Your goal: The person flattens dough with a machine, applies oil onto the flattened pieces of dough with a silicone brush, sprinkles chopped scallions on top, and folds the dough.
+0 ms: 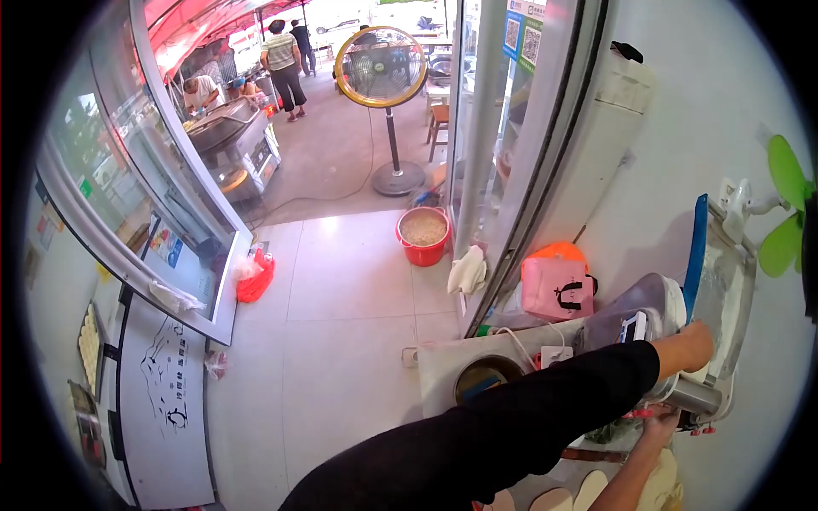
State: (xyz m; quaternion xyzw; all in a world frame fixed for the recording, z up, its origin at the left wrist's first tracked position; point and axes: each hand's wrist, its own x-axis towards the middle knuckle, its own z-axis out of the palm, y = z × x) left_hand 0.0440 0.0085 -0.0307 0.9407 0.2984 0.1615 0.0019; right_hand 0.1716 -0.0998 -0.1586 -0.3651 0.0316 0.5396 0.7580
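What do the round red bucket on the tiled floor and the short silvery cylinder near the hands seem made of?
The round red bucket looks like smooth plastic, judging by its even colour and slight sheen.
The short silvery cylinder seems to be smooth metal, possibly steel, from its grey, light-catching surface.

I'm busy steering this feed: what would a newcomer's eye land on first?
Probably the big yellow-rimmed fan standing outside the open doorway, then the bright red bucket on the floor near the threshold. Close up, a black sleeve slants across the foreground to the left hand on the right, with green fan blades at the far right.
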